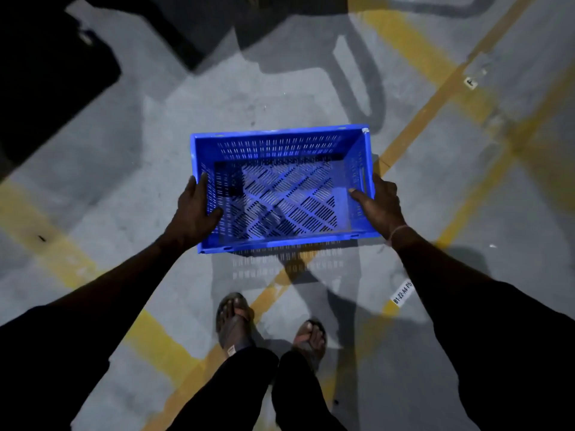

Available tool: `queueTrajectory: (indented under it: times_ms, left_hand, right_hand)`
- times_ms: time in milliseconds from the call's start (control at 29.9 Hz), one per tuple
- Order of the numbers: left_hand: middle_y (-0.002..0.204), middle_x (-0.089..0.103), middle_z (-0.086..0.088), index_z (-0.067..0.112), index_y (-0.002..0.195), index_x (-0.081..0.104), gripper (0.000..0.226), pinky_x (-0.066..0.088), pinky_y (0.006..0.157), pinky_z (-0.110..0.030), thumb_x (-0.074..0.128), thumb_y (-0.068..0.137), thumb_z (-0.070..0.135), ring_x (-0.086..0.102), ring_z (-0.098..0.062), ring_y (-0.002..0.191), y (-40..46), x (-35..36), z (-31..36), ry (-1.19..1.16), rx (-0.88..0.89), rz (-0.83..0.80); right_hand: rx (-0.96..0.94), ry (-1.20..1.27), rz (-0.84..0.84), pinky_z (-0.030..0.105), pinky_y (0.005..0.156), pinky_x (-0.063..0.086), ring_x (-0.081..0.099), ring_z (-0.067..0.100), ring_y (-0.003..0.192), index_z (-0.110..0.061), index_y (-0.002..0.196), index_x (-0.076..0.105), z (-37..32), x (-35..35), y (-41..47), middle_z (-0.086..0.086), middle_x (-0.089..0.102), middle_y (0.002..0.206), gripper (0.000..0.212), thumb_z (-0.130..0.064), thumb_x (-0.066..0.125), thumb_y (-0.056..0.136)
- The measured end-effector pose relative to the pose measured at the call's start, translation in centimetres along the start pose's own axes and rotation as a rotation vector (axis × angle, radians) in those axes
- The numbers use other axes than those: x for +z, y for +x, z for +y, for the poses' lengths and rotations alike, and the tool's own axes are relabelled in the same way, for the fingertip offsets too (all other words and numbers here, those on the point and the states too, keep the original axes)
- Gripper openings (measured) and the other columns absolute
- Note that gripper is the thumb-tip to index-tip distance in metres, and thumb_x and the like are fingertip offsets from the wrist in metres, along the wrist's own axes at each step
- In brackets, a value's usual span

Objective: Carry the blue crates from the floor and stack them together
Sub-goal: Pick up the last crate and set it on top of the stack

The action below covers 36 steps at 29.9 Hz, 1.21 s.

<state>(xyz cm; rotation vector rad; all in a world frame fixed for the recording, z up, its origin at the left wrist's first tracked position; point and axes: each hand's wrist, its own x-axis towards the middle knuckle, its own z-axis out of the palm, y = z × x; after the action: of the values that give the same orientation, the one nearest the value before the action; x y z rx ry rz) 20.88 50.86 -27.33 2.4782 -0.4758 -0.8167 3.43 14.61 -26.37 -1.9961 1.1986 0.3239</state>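
Looking straight down from a head-worn camera, the view takes in a grey concrete floor (118, 157) crossed by worn yellow painted lines (413, 132), with dark shadows along the top and left. A single blue crate (281, 188), rectangular, open-topped and slotted on its walls and base, sits in the middle of the view, held in the air above the floor; its shadow falls on the concrete just below it. The person's two arms reach forward from the lower corners. The left hand (194, 209) grips the crate's left short wall, thumb curled over the rim to the inside. The right hand (381, 203) grips the right short wall the same way, a thin band at the wrist. Below, two feet in sandals (235, 318) stand on the floor. A small white label (402, 292) with printed characters lies beside a yellow line.
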Motion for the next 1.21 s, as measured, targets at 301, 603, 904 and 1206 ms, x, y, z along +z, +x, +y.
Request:
queueTrajectory:
  times_ms: [301, 603, 904, 1206]
  left_hand:
    - [0.162, 0.005, -0.028, 0.018, 0.161, 0.005, 0.094, 0.024, 0.117, -0.055, 0.058, 0.086, 0.04, 0.006, -0.045, 0.15, 5.5, 4.1, -3.8, -0.085, -0.175, -0.012]
    - [0.134, 0.031, -0.024, 0.035, 0.157, 0.017, 0.079, 0.051, 0.097, -0.052, 0.064, 0.094, 0.027, 0.053, -0.041, 0.104, 6.6, 3.6, -5.2, -0.185, -0.328, 0.007]
    - [0.129, 0.035, -0.027, 0.028, 0.157, 0.023, 0.071, 0.047, 0.077, -0.04, 0.06, 0.097, 0.021, 0.051, -0.034, 0.088, -2.7, -6.1, -3.4, -0.098, -0.326, 0.028]
    - [0.135, 0.03, -0.027, 0.035, 0.157, 0.016, 0.075, 0.052, 0.093, -0.052, 0.06, 0.097, 0.024, 0.054, -0.045, 0.103, -16.6, -17.9, 0.1, -0.139, -0.327, 0.133]
  right_hand:
    - [0.018, -0.089, -0.042, 0.051, 0.117, 0.031, 0.028, 0.039, 0.146, -0.033, 0.16, 0.015, 1.7, 4.1, 8.7, 0.01, 0.014, 0.162, 0.101, -0.059, 0.071, 0.08]
    - [0.121, -0.125, -0.024, 0.049, 0.112, 0.037, 0.037, 0.047, 0.133, -0.035, 0.155, 0.028, 1.6, 3.6, 9.6, 0.016, 0.027, 0.149, 0.093, -0.049, 0.078, 0.077]
    - [0.067, -0.193, -0.002, 0.052, 0.107, 0.038, 0.04, 0.051, 0.127, -0.032, 0.159, 0.017, -4.6, -0.9, -1.1, 0.02, 0.03, 0.148, 0.101, -0.028, 0.078, 0.079]
    - [-0.039, -0.329, 0.024, 0.048, 0.091, 0.049, 0.054, 0.047, 0.117, -0.025, 0.161, 0.011, -14.0, -8.0, -14.9, 0.028, 0.057, 0.125, 0.089, -0.017, 0.064, 0.089]
